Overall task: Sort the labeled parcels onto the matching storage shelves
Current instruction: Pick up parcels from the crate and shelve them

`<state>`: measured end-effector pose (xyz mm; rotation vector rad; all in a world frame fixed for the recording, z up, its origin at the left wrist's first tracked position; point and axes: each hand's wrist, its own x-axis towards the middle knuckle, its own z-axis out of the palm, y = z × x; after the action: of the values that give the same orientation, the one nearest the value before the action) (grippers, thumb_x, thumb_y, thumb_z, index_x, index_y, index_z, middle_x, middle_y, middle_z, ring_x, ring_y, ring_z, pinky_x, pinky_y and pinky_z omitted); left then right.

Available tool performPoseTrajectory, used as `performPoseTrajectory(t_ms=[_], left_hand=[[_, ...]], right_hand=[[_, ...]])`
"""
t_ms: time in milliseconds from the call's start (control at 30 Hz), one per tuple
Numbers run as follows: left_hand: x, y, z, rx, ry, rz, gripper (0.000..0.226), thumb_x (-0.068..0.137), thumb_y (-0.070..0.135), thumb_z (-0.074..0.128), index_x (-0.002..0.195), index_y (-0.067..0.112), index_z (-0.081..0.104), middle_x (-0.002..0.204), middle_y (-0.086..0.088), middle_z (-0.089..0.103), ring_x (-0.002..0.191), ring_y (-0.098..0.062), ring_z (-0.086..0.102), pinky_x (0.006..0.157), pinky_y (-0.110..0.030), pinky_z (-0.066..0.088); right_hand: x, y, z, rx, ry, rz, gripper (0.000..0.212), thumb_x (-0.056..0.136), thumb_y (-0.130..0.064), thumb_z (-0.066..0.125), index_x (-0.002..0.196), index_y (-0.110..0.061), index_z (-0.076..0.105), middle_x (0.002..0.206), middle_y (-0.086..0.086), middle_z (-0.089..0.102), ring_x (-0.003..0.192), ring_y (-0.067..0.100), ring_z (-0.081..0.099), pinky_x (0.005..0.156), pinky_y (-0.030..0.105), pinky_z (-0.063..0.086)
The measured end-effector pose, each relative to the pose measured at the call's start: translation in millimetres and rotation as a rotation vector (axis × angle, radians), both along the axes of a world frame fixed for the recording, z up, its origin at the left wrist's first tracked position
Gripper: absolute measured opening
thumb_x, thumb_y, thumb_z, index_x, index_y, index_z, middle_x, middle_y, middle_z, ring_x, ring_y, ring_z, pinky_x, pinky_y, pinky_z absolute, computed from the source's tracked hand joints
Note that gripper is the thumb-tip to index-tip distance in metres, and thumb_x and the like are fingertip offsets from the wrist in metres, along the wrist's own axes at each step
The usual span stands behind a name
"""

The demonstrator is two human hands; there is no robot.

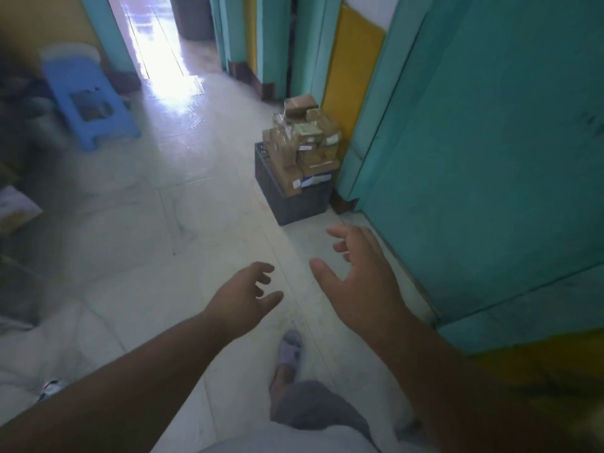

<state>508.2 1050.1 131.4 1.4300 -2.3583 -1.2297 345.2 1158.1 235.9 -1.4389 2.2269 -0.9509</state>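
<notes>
A pile of brown cardboard parcels [307, 138] with white labels is heaped in a dark plastic crate [294, 204] on the tiled floor, beside a teal wall. My left hand [242, 299] and my right hand [356, 273] both reach forward over the floor, well short of the crate. Their fingers are loosely spread and hold nothing. No storage shelf shows clearly in this view.
A blue plastic stool [88, 103] stands at the left. A bright doorway [160, 44] opens at the back. A teal door or wall [490, 158] fills the right side. Blurred dark objects lie along the left edge. My slippered foot [289, 351] is below the hands.
</notes>
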Motion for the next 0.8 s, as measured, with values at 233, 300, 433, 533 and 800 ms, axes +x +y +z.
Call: performPoseTrajectory(t_ms=[233,300,433,533,800], left_hand=[[-27,-163,35,-0.037,-0.006,0.095,0.051,0.09,0.046,0.068,0.135,0.035,0.048,0.12,0.012,0.058,0.097,-0.004,0.061,0.084,-0.029,0.056],[-27,-205,44,-0.048,0.003,0.121,0.052,0.09,0.046,0.068,0.136,0.035,0.047,0.12,0.013,0.057,0.098,-0.002,0.059,0.084,-0.028,0.056],[-30,-296,34,-0.052,0.033,0.177,0.051,0.09,0.045,0.068,0.136,0.034,0.048,0.118,0.014,0.057,0.096,-0.001,0.059,0.082,-0.026,0.056],[-41,-370,16,-0.037,0.034,0.127,0.051,0.09,0.045,0.068,0.136,0.033,0.048,0.117,0.013,0.057,0.094,0.001,0.058,0.084,-0.029,0.057],[-149,-563,22,-0.016,-0.009,-0.231,0.045,0.092,0.043,0.067,0.132,0.032,0.051,0.116,0.015,0.055,0.099,-0.01,0.06,0.087,-0.031,0.058]], right_hand=[[-44,-189,18,-0.038,-0.021,0.105,0.048,0.091,-0.039,0.065,0.134,-0.028,0.049,0.131,-0.007,0.05,0.112,0.005,0.052,0.086,0.018,0.045],[-48,-242,27,-0.034,-0.02,0.139,0.047,0.092,-0.041,0.064,0.134,-0.03,0.048,0.134,-0.008,0.049,0.115,0.004,0.051,0.085,0.017,0.042],[-52,-344,22,-0.032,-0.01,0.145,0.045,0.093,-0.044,0.061,0.133,-0.031,0.045,0.134,-0.009,0.051,0.114,0.006,0.051,0.086,0.022,0.049],[-62,-414,3,-0.035,0.01,0.079,0.045,0.092,-0.043,0.063,0.131,-0.027,0.048,0.131,-0.006,0.053,0.115,0.009,0.054,0.083,0.018,0.052],[-138,-527,-3,-0.028,0.098,-0.279,0.04,0.088,-0.028,0.07,0.124,-0.016,0.057,0.115,0.001,0.058,0.098,0.011,0.054,0.066,-0.002,0.037]])
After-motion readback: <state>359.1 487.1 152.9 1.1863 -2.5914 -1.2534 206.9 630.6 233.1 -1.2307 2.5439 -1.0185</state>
